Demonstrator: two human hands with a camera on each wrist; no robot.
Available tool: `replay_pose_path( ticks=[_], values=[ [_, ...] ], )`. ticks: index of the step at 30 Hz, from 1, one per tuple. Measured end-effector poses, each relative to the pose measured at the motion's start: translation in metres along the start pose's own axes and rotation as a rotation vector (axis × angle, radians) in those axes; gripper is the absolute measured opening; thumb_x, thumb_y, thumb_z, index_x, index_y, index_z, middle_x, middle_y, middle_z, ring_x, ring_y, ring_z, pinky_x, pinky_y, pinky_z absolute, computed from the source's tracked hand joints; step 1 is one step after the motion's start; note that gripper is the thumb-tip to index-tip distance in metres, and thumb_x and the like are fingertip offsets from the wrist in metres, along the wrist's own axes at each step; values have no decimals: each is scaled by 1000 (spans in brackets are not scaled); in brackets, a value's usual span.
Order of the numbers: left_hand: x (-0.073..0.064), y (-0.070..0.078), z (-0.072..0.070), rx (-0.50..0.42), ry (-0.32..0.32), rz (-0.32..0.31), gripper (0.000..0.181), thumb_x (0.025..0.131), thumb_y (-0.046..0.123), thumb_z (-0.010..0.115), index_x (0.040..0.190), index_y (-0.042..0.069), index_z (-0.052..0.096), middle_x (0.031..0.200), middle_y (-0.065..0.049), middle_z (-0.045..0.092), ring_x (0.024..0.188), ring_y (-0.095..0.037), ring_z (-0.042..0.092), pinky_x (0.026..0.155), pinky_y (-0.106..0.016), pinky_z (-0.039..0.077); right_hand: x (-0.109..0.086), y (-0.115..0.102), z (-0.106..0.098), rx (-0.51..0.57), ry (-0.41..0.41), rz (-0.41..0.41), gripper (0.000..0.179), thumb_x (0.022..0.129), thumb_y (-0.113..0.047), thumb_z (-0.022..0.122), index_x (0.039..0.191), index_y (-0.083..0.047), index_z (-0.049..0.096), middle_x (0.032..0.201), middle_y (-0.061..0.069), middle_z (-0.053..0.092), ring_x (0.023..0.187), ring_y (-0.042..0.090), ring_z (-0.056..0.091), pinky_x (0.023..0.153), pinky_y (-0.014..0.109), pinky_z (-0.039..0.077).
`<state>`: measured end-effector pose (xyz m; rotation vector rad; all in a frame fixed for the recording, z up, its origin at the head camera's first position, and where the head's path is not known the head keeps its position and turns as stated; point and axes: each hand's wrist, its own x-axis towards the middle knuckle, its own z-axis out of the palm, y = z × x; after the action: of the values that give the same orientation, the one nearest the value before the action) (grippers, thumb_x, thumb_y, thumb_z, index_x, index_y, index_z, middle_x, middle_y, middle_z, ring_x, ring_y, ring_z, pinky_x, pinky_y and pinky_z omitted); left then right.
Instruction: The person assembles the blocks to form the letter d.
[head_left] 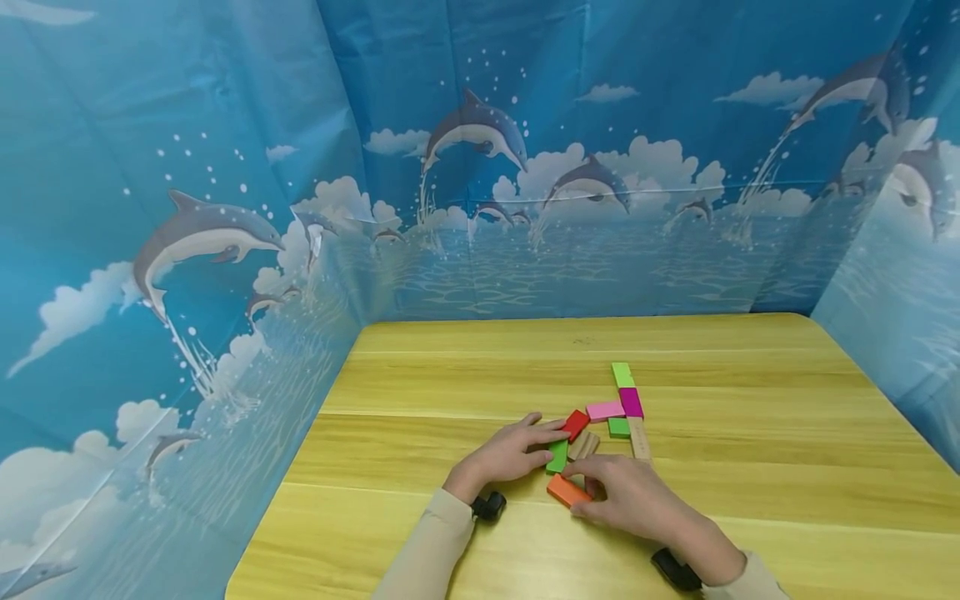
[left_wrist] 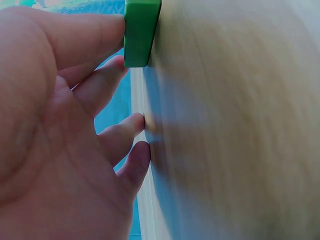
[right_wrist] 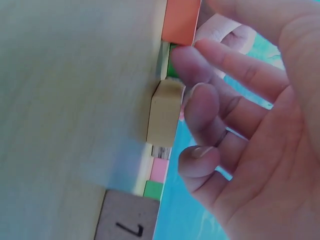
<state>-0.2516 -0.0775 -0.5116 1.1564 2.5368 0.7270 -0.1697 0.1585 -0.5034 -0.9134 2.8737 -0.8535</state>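
Observation:
My left hand lies flat by the blocks, fingers spread. Its thumb touches a green block, while a fingertip reaches a red block beyond it. An orange block lies just below the green one. My right hand pinches the orange block between thumb and index finger; its other fingers curl loosely in the right wrist view. Two plain wooden blocks stand side by side between the hands, the nearer partly behind the right fingers.
Farther right, a lime block, a magenta block and a plain wooden block form a line. A pink block and a smaller green block adjoin it. Dolphin-print sheeting hangs behind the wooden table.

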Motion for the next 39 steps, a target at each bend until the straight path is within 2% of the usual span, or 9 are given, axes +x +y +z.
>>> replay_pose_path(
  ticks=[7, 12, 18, 24, 27, 34, 39],
  values=[
    [0, 1, 0, -3, 2, 2, 48, 108, 31, 48, 155, 30, 42, 162, 14, 28, 153, -29, 13, 116, -60, 23, -1, 2, -4, 12, 42, 1, 34, 86, -37, 82, 117, -27, 73, 77, -23, 55, 68, 3, 53, 56, 23, 44],
    [0, 1, 0, -23, 6, 3, 47, 108, 30, 47, 155, 29, 42, 163, 11, 28, 153, -31, 13, 116, -61, 23, 0, 4, -12, -16, 74, 5, 33, 86, -34, 82, 117, -27, 74, 89, -19, 61, 77, 3, 57, 61, 23, 47],
    [-2, 1, -1, -15, 17, 0, 47, 108, 31, 48, 155, 29, 42, 163, 11, 29, 152, -31, 15, 115, -60, 26, 3, 9, -20, -82, 124, -27, 28, 85, -33, 83, 111, -30, 74, 109, -13, 65, 98, 8, 59, 73, 30, 52],
    [-1, 3, -2, -23, 6, 9, 48, 108, 29, 48, 155, 27, 42, 163, 10, 28, 152, -31, 14, 115, -61, 24, 7, 13, -23, -94, 132, -50, 27, 84, -28, 85, 108, -29, 74, 114, -10, 64, 106, 11, 57, 81, 38, 53],
    [-1, 3, -2, -16, 1, 13, 48, 108, 28, 49, 155, 27, 42, 163, 9, 28, 152, -32, 14, 115, -62, 23, 9, 14, -23, -108, 132, -45, 30, 83, -28, 85, 111, -25, 74, 117, -8, 62, 110, 13, 56, 85, 41, 53],
    [0, 1, -1, 7, 11, 23, 48, 108, 29, 49, 155, 28, 42, 163, 10, 29, 152, -32, 16, 115, -60, 26, 15, 18, -19, -120, 105, 13, 40, 82, -31, 85, 119, -21, 73, 118, -5, 61, 104, 14, 56, 83, 42, 51],
    [0, 1, -2, 4, 5, 21, 48, 108, 29, 49, 155, 29, 41, 163, 10, 29, 152, -32, 15, 115, -61, 25, 17, 20, -15, -127, 89, 18, 43, 80, -34, 87, 118, -20, 73, 118, -3, 59, 102, 15, 57, 82, 42, 48]
  ],
)
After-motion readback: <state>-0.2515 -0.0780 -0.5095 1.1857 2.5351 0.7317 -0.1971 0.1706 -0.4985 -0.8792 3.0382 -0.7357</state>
